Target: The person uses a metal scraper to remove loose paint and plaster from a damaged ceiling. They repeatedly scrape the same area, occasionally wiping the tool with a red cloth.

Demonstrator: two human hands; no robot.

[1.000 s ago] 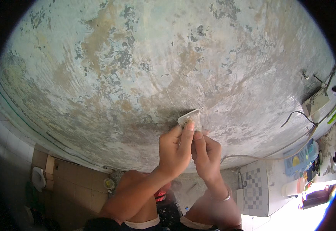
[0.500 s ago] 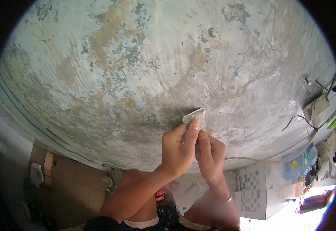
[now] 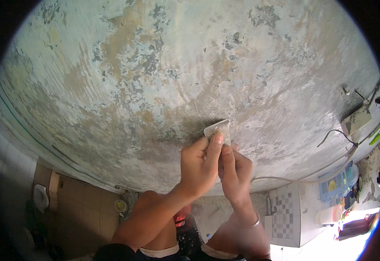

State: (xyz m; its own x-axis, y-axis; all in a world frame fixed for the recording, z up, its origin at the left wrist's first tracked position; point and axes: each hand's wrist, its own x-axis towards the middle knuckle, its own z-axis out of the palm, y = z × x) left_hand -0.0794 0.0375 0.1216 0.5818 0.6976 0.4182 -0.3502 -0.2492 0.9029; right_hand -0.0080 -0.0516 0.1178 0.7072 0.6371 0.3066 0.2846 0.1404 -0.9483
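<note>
A flat, pale scraper [image 3: 222, 126] with rounded corners and dust on its face rests with its far edge at the patchy, peeling wall [image 3: 133, 91]. My left hand [image 3: 197, 167] is closed on it, thumb pressed on the near face and fingers hidden behind. Close beside it, my right hand [image 3: 237, 174] grips the lower right end, its thumb just below the left one. Whether the scraper has a handle is hidden by my hands. Grey and brown plaster shows around the blade where paint has come off.
An electrical box [image 3: 356, 121] with loose cables sits on the wall at right. A blue plastic basket [image 3: 334, 186] and a white tub [image 3: 329, 214] stand on the tiled counter [image 3: 301, 215]. Left of my knees is a small cup [image 3: 121, 205] near the brown tiled floor [image 3: 81, 204].
Both hands and the scraper appear slightly higher and farther left in the picture, while the whole view has shifted a little too. Both grips stay the same.
</note>
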